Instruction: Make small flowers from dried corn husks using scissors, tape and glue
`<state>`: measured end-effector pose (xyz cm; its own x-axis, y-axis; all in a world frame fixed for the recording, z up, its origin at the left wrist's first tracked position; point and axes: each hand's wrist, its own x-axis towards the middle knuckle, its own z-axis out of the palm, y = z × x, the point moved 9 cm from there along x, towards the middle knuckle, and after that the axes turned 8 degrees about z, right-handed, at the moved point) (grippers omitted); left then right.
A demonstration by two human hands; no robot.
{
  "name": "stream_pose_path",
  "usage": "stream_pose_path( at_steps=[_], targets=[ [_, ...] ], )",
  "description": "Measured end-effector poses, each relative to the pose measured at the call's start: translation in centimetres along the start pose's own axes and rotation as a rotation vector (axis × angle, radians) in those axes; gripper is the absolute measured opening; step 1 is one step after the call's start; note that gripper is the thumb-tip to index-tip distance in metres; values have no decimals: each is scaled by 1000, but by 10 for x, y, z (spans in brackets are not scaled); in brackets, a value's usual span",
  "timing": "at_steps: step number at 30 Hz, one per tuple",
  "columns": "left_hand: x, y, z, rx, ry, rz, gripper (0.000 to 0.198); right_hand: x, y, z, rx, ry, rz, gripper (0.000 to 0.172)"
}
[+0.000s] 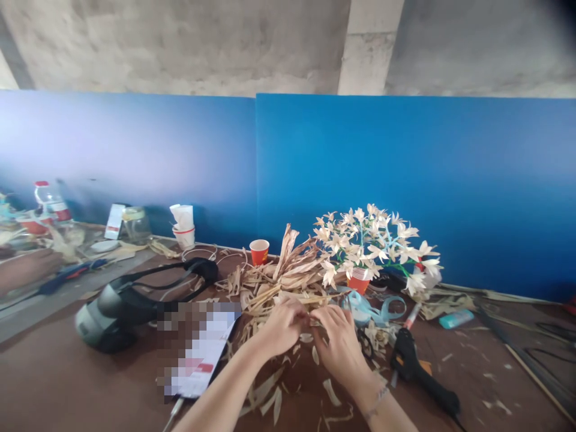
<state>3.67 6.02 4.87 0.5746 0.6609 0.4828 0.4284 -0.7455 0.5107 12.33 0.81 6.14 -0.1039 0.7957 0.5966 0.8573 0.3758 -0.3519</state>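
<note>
Close-set fingers (323, 317): those of the left hand (283, 324) and right hand (341, 342) are bent inward in a pinch, tips meeting; whether a small piece is gripped between them I cannot tell. Both hands probably join because the work is fine.
Husk scraps (332, 393): strewn below and around the hands, loose on the brown surface (45, 384).
Dried husks (290, 273): heaped just behind the left hand, likely so that pieces can be picked off easily.
Husk flowers (337, 242): behind the right hand, their stems in a red paper cup (359, 281), which seems to serve as a vase, keeping the blossoms upright and off the scraps.
Blue ribbon (360, 309): in loose loops between that cup and the right hand.
Glue gun (418, 369): lying on its side to the right, apparently parked within the right hand's reach.
Phone (207, 354): flat beside the left forearm, a white cable (175, 414) at its near end, presumably for charging.
VR headset (108, 312): farther left, seemingly set aside.
</note>
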Motion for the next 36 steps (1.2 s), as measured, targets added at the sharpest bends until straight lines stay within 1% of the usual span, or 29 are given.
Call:
stream_pose_path(
  at_steps=[2,4,8,12,16,22,25,30,33,36],
  targets=[
    [0,-2,3,-51,-16,-41,13,0,0,1,13,-7,0,13],
    [0,-3,2,-76,-7,-60,16,0,2,1,31,2,11,14],
    [1,7,-8,-85,49,8,15,1,15,1,103,30,109,10],
    [2,17,-12,-37,58,72,14,2,23,3,214,31,185,6],
    [2,18,-11,-38,49,71,11,1,26,5,282,28,200,7],
    [3,19,-9,-2,29,90,14,3,27,6,325,7,217,11],
    [2,21,-8,72,35,79,13,3,24,6,254,-7,210,12],
    [0,24,-4,236,86,7,10,-1,24,-2,52,109,244,14],
    [-1,26,-1,266,117,-10,12,-2,25,-3,11,136,270,14],
    [-2,24,-3,285,148,-34,13,-3,29,-7,-54,159,307,12]
  ],
)
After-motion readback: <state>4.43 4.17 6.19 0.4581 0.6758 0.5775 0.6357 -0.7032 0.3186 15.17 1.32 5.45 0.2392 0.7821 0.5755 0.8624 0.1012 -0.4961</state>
